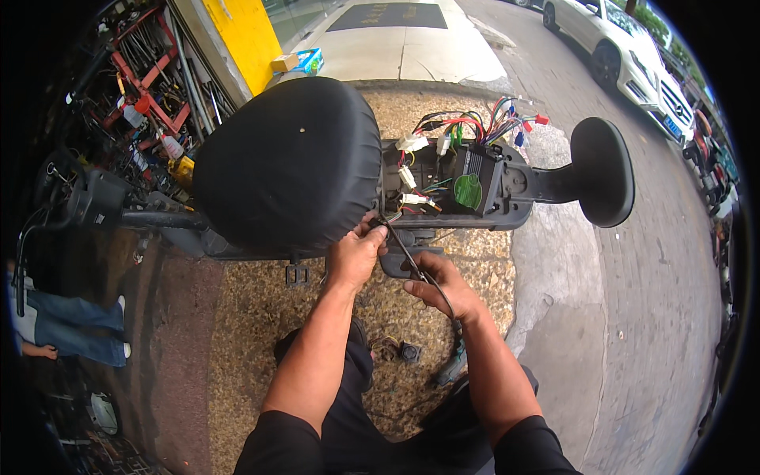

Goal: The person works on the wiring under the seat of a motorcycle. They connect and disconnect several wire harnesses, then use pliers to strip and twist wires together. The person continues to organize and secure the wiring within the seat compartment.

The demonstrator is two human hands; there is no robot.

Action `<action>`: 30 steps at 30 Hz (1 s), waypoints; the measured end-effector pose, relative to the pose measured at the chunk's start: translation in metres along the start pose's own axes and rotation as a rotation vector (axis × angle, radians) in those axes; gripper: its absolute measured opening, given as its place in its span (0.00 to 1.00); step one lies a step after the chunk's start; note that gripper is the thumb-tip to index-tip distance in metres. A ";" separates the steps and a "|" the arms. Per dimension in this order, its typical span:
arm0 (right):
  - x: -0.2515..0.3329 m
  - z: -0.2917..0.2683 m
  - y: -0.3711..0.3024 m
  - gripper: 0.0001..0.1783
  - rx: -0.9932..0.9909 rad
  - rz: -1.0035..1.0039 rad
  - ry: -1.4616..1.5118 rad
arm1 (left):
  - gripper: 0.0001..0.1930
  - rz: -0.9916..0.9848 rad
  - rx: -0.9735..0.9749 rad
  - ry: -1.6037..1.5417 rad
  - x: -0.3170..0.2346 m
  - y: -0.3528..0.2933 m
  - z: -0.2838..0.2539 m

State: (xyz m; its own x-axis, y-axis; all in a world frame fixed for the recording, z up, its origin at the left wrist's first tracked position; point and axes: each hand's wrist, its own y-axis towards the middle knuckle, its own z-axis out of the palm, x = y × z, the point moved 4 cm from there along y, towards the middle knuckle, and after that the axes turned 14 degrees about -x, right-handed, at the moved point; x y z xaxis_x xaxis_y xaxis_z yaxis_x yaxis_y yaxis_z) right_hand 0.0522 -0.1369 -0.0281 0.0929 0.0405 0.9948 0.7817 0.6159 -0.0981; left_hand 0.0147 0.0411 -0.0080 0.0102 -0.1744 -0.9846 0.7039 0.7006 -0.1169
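Cable (pixel 405 252) runs down beside the black seat (pixel 285 162): left hand (pixel 358 252) pinches its upper part, right hand (pixel 445 286) loosely cradles it lower down, probably to tame slack. Connectors (pixel 412 143) lie loose in the open tray (pixel 491 221), handy to reach I guess.

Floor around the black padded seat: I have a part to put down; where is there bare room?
Bare: the speckled brown floor between the left forearm and the dark reddish strip, and the pale grey concrete right of the right forearm. Crowded: between the forearms, with a small black square part and a teal tool-like object.
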 end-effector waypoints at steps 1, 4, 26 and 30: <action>0.001 0.001 0.001 0.19 -0.014 -0.084 -0.034 | 0.16 -0.003 0.005 0.006 0.000 -0.001 -0.001; -0.002 0.001 0.003 0.20 -0.021 -0.083 -0.262 | 0.16 -0.015 0.010 0.028 -0.002 -0.001 -0.003; 0.001 0.006 -0.004 0.17 0.018 0.202 0.095 | 0.14 -0.049 0.064 -0.021 -0.002 0.001 -0.003; 0.004 0.009 -0.002 0.19 -0.014 0.035 -0.003 | 0.15 -0.035 0.069 0.014 -0.003 0.000 -0.003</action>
State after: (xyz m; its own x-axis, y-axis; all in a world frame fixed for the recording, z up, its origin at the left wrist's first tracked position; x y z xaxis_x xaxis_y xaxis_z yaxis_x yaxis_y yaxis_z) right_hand 0.0456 -0.1304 -0.0232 0.1180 0.0644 0.9909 0.7869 0.6026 -0.1329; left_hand 0.0125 0.0431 -0.0056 -0.0252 -0.1877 -0.9819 0.7511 0.6446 -0.1425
